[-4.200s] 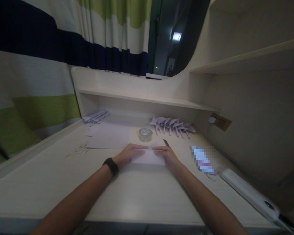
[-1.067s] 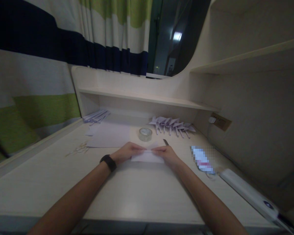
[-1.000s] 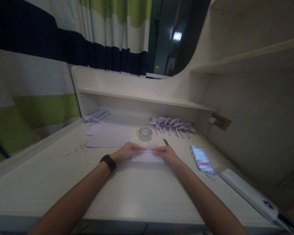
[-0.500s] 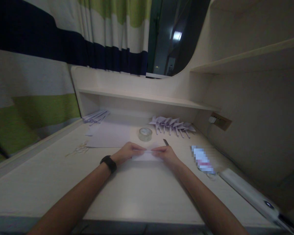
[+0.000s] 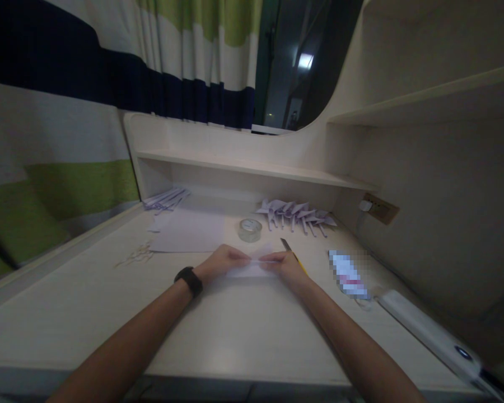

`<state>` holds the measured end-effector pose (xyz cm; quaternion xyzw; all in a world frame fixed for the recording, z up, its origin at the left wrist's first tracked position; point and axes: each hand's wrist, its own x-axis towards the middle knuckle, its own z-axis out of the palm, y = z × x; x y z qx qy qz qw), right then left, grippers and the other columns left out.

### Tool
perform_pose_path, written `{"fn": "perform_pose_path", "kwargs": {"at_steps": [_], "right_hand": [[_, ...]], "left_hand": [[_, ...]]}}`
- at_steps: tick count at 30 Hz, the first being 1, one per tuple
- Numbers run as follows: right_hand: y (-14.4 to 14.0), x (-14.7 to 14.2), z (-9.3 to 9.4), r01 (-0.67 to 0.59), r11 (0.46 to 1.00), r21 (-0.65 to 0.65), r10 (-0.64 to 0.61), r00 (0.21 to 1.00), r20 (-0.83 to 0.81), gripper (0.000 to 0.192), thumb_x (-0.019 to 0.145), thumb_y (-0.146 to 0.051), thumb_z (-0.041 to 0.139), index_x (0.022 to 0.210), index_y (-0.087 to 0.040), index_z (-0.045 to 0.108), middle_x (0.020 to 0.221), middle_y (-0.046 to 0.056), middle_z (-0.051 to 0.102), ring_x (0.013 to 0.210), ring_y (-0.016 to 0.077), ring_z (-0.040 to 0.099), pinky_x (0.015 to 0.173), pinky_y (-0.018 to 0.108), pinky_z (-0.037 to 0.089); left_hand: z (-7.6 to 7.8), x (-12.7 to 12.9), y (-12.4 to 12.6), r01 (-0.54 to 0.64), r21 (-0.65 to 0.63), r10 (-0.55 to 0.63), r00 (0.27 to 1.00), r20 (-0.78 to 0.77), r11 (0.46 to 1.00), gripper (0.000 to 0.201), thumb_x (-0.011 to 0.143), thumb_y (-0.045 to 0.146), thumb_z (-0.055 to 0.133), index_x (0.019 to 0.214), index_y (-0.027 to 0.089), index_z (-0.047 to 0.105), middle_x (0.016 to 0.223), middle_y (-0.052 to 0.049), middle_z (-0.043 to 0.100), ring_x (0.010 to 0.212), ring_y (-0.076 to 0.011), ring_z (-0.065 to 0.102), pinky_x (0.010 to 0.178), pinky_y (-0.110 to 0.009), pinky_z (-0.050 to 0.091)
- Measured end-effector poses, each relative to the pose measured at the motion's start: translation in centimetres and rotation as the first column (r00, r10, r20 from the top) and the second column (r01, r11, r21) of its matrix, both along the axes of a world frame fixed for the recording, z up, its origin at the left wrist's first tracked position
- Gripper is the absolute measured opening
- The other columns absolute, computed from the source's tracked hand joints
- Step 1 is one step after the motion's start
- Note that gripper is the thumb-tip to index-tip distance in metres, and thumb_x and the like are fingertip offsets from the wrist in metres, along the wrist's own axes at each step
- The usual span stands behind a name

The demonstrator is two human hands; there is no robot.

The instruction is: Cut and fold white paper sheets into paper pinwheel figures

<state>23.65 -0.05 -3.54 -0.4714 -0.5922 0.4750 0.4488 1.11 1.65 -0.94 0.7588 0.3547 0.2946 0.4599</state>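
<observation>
A small sheet of white paper lies between my two hands near the middle of the desk, with a fold across it. My left hand, below a black wristwatch, pinches the paper's fold from the left. From the right, my right hand grips the same fold, fingertips close to those of the left. A utility knife with a yellow handle lies partly hidden behind my right hand. Just beyond the paper stands a roll of clear tape.
Several paper pinwheels rest at the back right. Larger white paper and a bundle of paper sticks lie at the back left, beside thin tangled strips. A blurred phone and a long white lamp are on the right.
My right hand has shifted slightly, and more of the knife's yellow handle shows behind it. Both hands keep hold of the paper; the view has moved very slightly.
</observation>
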Motion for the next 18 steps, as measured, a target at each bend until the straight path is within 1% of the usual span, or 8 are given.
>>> {"fn": "perform_pose_path", "kwargs": {"at_steps": [3,5,7,12,18], "right_hand": [[0.09,-0.03,-0.08,-0.019,1.000,-0.005,0.019,0.999,-0.026,0.041,0.052,-0.036,0.082,0.086,-0.014,0.074,0.080,0.008,0.072,0.066,0.0169,0.061,0.064,0.029,0.045],[0.11,-0.08,-0.09,-0.048,0.999,-0.013,0.047,0.997,-0.063,0.039,0.055,-0.038,0.080,0.085,-0.014,0.074,0.080,0.007,0.072,0.067,0.0168,0.061,0.066,0.029,0.044],[0.09,-0.13,-0.06,-0.061,0.998,-0.034,0.059,0.996,-0.073,0.037,0.058,-0.041,0.078,0.082,-0.014,0.075,0.077,0.007,0.071,0.065,0.0161,0.059,0.064,0.028,0.044],[-0.01,-0.05,0.18,-0.062,0.998,-0.018,0.062,0.998,0.011,0.036,0.057,-0.042,0.078,0.079,-0.013,0.075,0.072,0.006,0.071,0.061,0.0154,0.057,0.060,0.027,0.043],[0.24,0.19,0.05,-0.076,0.997,0.026,0.073,0.992,0.106,0.036,0.057,-0.040,0.077,0.082,-0.014,0.074,0.074,0.006,0.071,0.061,0.0154,0.058,0.058,0.027,0.042]], "left_hand": [[-0.25,-0.05,0.23,-0.015,0.010,0.015,1.000,-0.007,1.000,0.040,0.073,0.044,0.065,0.092,0.010,0.073,0.083,-0.011,0.072,0.068,-0.0202,0.061,0.061,-0.028,0.043],[-0.43,-0.05,0.41,-0.031,0.011,0.031,0.999,-0.013,0.999,0.040,0.072,0.043,0.066,0.092,0.009,0.073,0.083,-0.012,0.072,0.067,-0.0204,0.061,0.061,-0.029,0.043],[-0.57,-0.03,0.53,-0.043,0.010,0.044,0.999,-0.022,0.999,0.040,0.071,0.043,0.067,0.092,0.009,0.073,0.084,-0.012,0.072,0.068,-0.0210,0.062,0.062,-0.029,0.044],[-0.60,-0.11,0.48,-0.033,0.023,0.033,0.999,-0.022,0.999,0.039,0.070,0.040,0.068,0.093,0.009,0.073,0.086,-0.013,0.072,0.071,-0.0218,0.063,0.063,-0.030,0.044],[-0.39,-0.19,0.41,-0.028,-0.001,0.028,0.999,-0.034,1.000,0.039,0.067,0.037,0.071,0.095,0.010,0.072,0.085,-0.011,0.073,0.072,-0.0219,0.064,0.063,-0.030,0.046]]}}
